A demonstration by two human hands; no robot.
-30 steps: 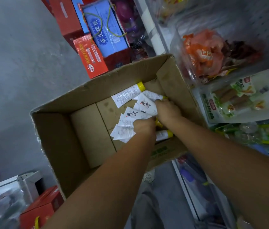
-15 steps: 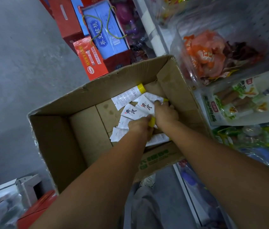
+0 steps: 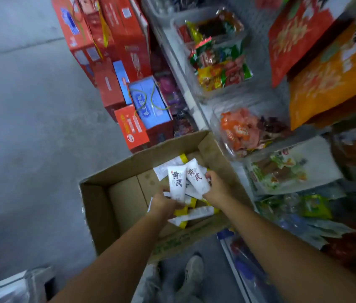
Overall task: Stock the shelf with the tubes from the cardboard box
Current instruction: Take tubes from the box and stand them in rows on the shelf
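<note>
An open cardboard box [image 3: 98, 206] sits on the floor against the shelf, holding several white tubes with yellow caps. My left hand [image 3: 164, 202] grips one white tube [image 3: 176, 182] upright above the box. My right hand [image 3: 215, 189] grips a second white tube [image 3: 195, 177], tilted and touching the first. More tubes [image 3: 194, 213] lie on the box bottom under my hands, and another tube [image 3: 170, 165] lies by the far wall.
The white shelf [image 3: 194, 101] on the right carries clear bins of snack packets [image 3: 220, 68] and bagged goods [image 3: 282, 167]. Red and blue gift boxes [image 3: 133, 119] stand on the grey floor beyond the box. My shoe [image 3: 192, 272] is just below the box.
Both hands have risen out of the pile, each with a tube, and now hold them above the box. The camera has tilted up, showing more of the shelf.
</note>
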